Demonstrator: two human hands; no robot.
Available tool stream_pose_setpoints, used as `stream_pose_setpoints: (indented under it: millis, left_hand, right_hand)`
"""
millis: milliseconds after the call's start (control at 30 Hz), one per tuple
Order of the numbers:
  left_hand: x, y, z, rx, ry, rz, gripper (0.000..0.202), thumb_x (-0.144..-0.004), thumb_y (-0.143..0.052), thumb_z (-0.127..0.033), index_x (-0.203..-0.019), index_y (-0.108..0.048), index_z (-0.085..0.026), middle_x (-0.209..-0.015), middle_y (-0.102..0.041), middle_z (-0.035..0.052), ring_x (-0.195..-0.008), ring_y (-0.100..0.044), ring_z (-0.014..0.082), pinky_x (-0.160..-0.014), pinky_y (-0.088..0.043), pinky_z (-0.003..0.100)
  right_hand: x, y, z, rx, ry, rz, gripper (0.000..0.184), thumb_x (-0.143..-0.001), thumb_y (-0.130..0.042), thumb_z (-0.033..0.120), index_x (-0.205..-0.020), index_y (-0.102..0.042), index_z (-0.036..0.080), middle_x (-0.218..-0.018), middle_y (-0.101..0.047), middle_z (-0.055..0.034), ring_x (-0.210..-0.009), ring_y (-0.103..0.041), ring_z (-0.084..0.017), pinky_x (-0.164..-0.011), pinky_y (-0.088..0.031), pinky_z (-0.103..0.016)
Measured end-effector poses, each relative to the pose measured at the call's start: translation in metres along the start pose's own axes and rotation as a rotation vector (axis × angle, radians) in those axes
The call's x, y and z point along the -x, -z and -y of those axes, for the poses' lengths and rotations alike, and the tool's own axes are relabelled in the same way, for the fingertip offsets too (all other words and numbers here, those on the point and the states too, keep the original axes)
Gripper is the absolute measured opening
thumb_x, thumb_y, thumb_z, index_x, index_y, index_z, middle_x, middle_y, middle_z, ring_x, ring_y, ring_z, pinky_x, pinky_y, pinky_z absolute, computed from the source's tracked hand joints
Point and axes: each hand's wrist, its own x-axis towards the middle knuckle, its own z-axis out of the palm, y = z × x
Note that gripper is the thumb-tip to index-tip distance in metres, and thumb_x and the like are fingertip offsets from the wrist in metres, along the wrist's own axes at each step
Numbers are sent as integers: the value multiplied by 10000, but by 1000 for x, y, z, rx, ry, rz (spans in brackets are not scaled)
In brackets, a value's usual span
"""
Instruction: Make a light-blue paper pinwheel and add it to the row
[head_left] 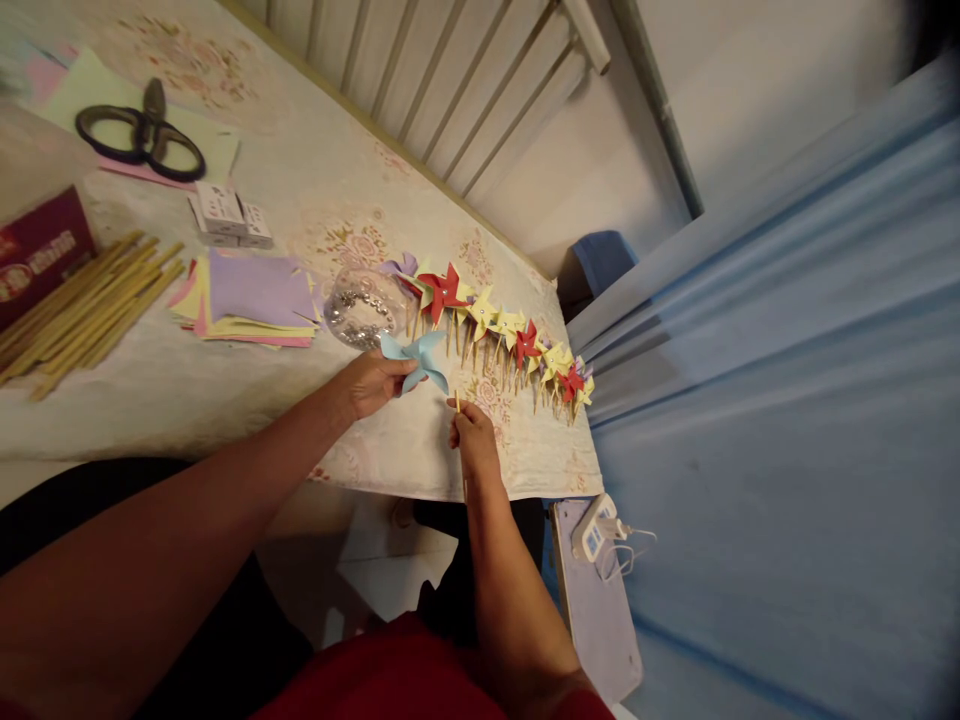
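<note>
My left hand (375,384) pinches a light blue paper pinwheel (417,358) above the table, its thumb lying over the paper near the middle. Just to the right and lower, my right hand (474,432) is closed around a thin wooden stick (458,402), whose tip points up close to the pinwheel. Stick and paper look apart. Beyond the hands lies a row of finished pinwheels (482,312) in red, yellow and purple, on sticks. A clear round dish (364,306) holding small shiny metal pieces sits just behind my left hand.
To the left are a stack of coloured paper squares (259,290), a bundle of sticks (97,310), small white boxes (229,215) and black scissors (142,130) on paper. A blue curtain (765,400) hangs at the right. A power strip (595,527) rests on a low surface.
</note>
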Motion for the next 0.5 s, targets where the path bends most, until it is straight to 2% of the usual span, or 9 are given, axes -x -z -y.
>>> stream_pose_setpoints:
  millis: [67,167,267,433,500]
  left_hand:
    - [0,0,0,3,-1,4,164,-657,-824,-88,-676,-663,-114,-617,-655,17,-517,-581,96,-518,-464,210]
    - [0,0,0,3,-8,-11,152,-653,-822,-84,-690,-676,-105,-625,-662,24,-530,-595,104,-529,-474,213]
    - [0,0,-1,7,-6,-31,150,-650,-824,-81,-695,-682,-100,-629,-669,30,-526,-596,108,-526,-478,216]
    - [0,-1,-3,35,3,-54,156,-639,-826,-56,-688,-684,-99,-643,-682,32,-542,-613,113,-543,-498,219]
    - [1,-2,-4,39,8,-58,156,-646,-823,-49,-705,-689,-102,-661,-694,35,-559,-627,118,-561,-512,222]
  right_hand:
    - [-14,2,-2,205,69,15,313,-768,-490,212,-973,-727,201,-541,-530,79,-506,-488,-118,-518,-404,-215]
    - [-31,3,-1,509,223,-13,311,-783,-525,161,-993,-751,206,-815,-711,-9,-788,-637,-172,-777,-516,-300]
    - [-34,4,0,735,295,-44,355,-803,-565,150,-1118,-730,151,-1055,-729,-104,-998,-651,-230,-960,-489,-375]
    - [-10,3,-18,903,386,-84,351,-931,-422,150,-1164,-680,102,-1170,-700,-180,-1125,-630,-273,-1025,-466,-437]
    - [5,-3,-32,960,421,-66,368,-959,-412,167,-1237,-642,94,-1296,-653,-202,-1250,-576,-282,-1073,-438,-455]
